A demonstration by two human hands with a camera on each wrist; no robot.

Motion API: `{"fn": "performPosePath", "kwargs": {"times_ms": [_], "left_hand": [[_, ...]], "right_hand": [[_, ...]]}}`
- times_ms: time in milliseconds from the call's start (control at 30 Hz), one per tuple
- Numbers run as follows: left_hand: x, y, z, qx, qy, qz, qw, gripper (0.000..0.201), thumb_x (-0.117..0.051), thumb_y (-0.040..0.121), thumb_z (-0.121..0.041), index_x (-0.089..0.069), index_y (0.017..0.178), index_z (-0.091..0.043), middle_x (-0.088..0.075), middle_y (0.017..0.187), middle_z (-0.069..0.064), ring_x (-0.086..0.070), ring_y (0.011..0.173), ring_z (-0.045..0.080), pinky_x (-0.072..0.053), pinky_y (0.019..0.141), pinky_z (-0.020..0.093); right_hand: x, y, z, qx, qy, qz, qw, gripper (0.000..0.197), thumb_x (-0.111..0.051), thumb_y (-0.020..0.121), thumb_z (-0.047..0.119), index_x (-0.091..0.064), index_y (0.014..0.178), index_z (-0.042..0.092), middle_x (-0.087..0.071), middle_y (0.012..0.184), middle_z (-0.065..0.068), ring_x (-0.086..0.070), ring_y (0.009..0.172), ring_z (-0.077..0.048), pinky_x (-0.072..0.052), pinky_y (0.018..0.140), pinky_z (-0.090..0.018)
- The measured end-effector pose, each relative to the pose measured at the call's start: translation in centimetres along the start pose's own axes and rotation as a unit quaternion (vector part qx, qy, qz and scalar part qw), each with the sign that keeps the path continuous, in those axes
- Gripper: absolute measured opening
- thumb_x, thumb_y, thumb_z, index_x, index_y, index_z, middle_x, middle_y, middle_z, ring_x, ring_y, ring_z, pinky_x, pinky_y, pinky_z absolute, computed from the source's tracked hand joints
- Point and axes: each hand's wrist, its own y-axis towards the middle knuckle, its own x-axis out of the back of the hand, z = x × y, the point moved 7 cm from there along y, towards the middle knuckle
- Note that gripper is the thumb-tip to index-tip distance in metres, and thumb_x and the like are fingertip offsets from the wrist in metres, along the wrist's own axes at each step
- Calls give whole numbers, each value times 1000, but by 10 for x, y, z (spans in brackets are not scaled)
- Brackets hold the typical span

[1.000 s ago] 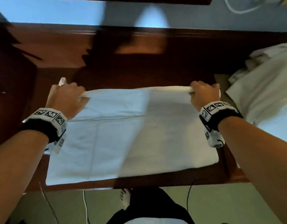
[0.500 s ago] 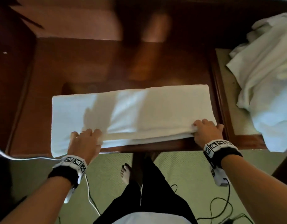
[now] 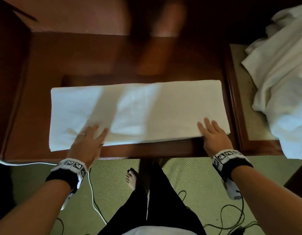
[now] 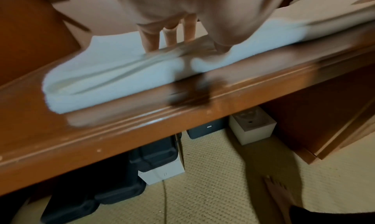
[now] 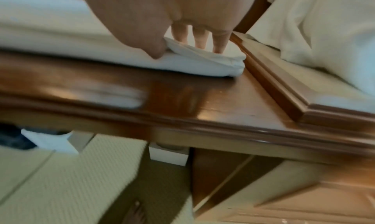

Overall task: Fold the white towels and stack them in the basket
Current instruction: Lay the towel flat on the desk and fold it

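Observation:
A white towel [image 3: 147, 109], folded into a long strip, lies across the dark wooden desk [image 3: 96, 61]. My left hand [image 3: 89, 139] lies flat on its near left part, fingers straight and spread. My right hand [image 3: 213, 134] lies flat on its near right corner, fingers straight. In the left wrist view the fingers [image 4: 150, 41] press on the towel [image 4: 105, 76], whose layered edge shows. In the right wrist view the fingers [image 5: 199, 38] press the towel's corner [image 5: 213, 63]. No basket is in view.
A heap of unfolded white towels [image 3: 282, 78] lies on a side table [image 3: 240, 92] to the right. Cables [image 3: 96, 206] trail on the green carpet by my bare foot [image 3: 131, 177]. Boxes and dark cases [image 4: 154, 156] sit under the desk.
Both hands brought the towel's far edge back to the near edge, folding it in half, then let go. Now they lie flat with fingers spread on the folded strip.

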Motion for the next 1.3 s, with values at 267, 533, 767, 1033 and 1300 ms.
{"fn": "performPosePath", "kwargs": {"times_ms": [267, 533, 767, 1033, 1300], "left_hand": [[-5, -14, 30, 34, 27, 3, 999, 67, -74, 84, -13, -49, 146, -9, -45, 148, 27, -47, 128, 54, -45, 98, 67], [-21, -42, 47, 31, -15, 46, 998, 70, -18, 98, -69, -19, 159, -36, -13, 167, 7, -22, 149, 43, -34, 114, 60], [-8, -2, 14, 15, -12, 40, 999, 77, 4, 96, -68, -4, 161, -26, -6, 168, 10, -18, 152, 35, -25, 120, 55], [-26, -9, 84, 103, -21, 82, 991, 78, 15, 83, -77, 31, 150, -41, 39, 159, -5, 19, 152, 31, -3, 122, 58], [-1, 50, -19, 45, -56, 30, 997, 85, -3, 90, -75, 0, 161, -29, 5, 168, 11, -1, 154, 39, -13, 121, 63]], "right_hand": [[8, 8, 94, 95, 7, -22, 995, 66, -61, 77, 5, -49, 141, 16, -37, 153, -20, -39, 137, -44, -41, 105, -59], [-17, -11, 106, 152, -1, 22, 988, 51, -35, 99, 41, -45, 145, 21, -29, 160, -10, -28, 146, -36, -39, 108, -55], [-5, 21, 150, 95, 36, 19, 995, 53, -21, 105, 45, -15, 156, 32, 3, 166, -4, -1, 152, -30, -16, 121, -48], [-17, 15, 152, 94, -24, 84, 992, 69, -29, 96, 58, 1, 155, 40, 17, 164, -1, 8, 152, -30, -9, 121, -51], [-8, 60, 190, 77, 3, 32, 997, 68, -28, 97, 59, -3, 156, 36, 11, 165, -2, 5, 151, -32, -11, 117, -54]]}}
